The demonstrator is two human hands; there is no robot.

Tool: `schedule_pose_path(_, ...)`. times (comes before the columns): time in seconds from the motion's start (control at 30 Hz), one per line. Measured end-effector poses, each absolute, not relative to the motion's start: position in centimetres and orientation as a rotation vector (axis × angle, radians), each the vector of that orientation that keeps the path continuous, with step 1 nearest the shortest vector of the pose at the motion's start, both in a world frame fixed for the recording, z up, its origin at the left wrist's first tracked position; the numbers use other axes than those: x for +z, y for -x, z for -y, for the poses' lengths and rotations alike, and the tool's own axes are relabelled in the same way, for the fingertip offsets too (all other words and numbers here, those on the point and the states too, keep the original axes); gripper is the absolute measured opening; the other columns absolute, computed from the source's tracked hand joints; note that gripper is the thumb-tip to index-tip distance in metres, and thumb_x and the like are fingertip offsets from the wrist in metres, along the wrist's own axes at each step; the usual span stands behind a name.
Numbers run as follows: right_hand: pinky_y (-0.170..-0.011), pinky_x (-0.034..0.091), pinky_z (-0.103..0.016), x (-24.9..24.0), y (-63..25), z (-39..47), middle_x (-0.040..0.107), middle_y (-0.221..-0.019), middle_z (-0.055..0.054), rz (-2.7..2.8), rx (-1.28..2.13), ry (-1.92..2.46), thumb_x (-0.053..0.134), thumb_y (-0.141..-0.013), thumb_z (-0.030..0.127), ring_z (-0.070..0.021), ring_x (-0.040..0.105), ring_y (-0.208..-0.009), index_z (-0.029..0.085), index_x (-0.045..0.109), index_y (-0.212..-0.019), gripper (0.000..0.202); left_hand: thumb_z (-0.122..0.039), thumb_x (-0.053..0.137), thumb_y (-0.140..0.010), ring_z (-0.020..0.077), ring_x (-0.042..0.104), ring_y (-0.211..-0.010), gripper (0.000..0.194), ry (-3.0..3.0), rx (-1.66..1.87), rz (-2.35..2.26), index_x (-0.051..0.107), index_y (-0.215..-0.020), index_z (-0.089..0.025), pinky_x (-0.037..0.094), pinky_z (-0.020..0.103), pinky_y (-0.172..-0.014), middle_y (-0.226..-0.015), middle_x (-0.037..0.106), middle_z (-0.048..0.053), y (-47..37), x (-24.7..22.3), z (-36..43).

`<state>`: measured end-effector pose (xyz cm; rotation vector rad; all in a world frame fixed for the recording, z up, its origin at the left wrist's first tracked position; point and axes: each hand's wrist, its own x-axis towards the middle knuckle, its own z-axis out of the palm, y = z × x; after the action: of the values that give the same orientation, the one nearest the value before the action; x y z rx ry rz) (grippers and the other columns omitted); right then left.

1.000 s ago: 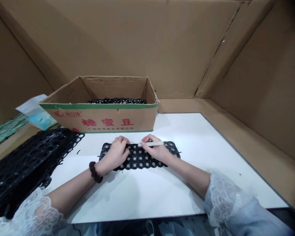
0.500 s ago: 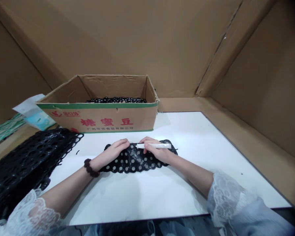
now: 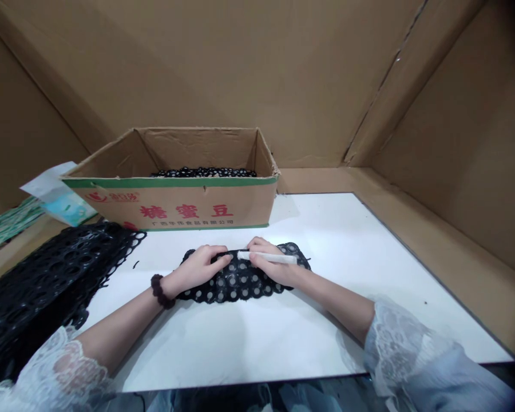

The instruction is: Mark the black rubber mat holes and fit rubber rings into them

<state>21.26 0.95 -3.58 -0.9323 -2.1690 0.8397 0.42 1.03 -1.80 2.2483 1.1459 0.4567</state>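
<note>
Left hand (image 3: 202, 267): on spotted black sheet (image 3: 233, 281); whether pinching, I cannot tell.
Right hand (image 3: 278, 273): pinches white tool (image 3: 280, 258) (tip unclear).
Sheet: I'd keep it flat.

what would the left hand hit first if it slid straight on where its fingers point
The left hand would likely meet the white pen in the right hand first; their relative height is hard to judge.

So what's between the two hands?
Head view: part of the dotted black mat and the tip of the white pen-like tool in the right hand.
</note>
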Motion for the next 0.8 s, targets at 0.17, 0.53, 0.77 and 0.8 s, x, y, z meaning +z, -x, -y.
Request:
schedule_pose_path(0.17,-0.075,0.036,-0.033,-3.5,-20.4,-0.6,0.046,-0.078,-0.002,2.293,0.607,1.077,0.037,-0.087,0.025,-0.0168,0.044,-0.08,0.02,0.041,-0.065,0.023,-0.029,0.035,-0.087,0.0141,0.044,-0.063,0.028,-2.479,0.523,-1.176,0.042,-0.062,-0.018,0.035,0.027,-0.064,-0.061,0.044,-0.001,-0.8,-1.9,-0.3)
schedule_pose_path(0.53,-0.082,0.035,-0.029,-3.2,-21.0,-0.9,0.047,-0.077,-0.001,1.962,0.971,0.976,0.041,-0.082,0.017,-0.0151,0.048,-0.085,0.019,0.044,-0.055,0.028,-0.039,0.037,-0.086,0.0127,0.042,-0.065,0.031,-2.043,0.534,-1.209,0.042,-0.065,-0.017,0.033,0.023,-0.062,-0.063,0.045,-0.004,-0.2,-2.1,-1.3)
schedule_pose_path(0.77,-0.084,0.033,-0.031,-3.3,-21.0,-0.9,0.048,-0.078,0.0,1.958,0.995,1.006,0.041,-0.085,0.02,-0.0155,0.047,-0.087,0.018,0.046,-0.055,0.029,-0.038,0.035,-0.087,0.0122,0.04,-0.063,0.031,-2.073,0.536,-1.216,0.04,-0.065,-0.018,0.032,0.023,-0.06,-0.061,0.042,-0.004,-0.3,-2.2,-1.0)
schedule_pose_path(0.8,-0.084,0.033,-0.031,-3.3,-21.0,-0.9,0.048,-0.078,-0.001,1.973,0.981,1.015,0.04,-0.085,0.02,-0.0156,0.046,-0.086,0.019,0.045,-0.056,0.03,-0.039,0.035,-0.087,0.0122,0.04,-0.063,0.031,-2.078,0.533,-1.217,0.04,-0.065,-0.018,0.032,0.023,-0.06,-0.061,0.042,-0.004,-0.3,-2.1,-1.0)
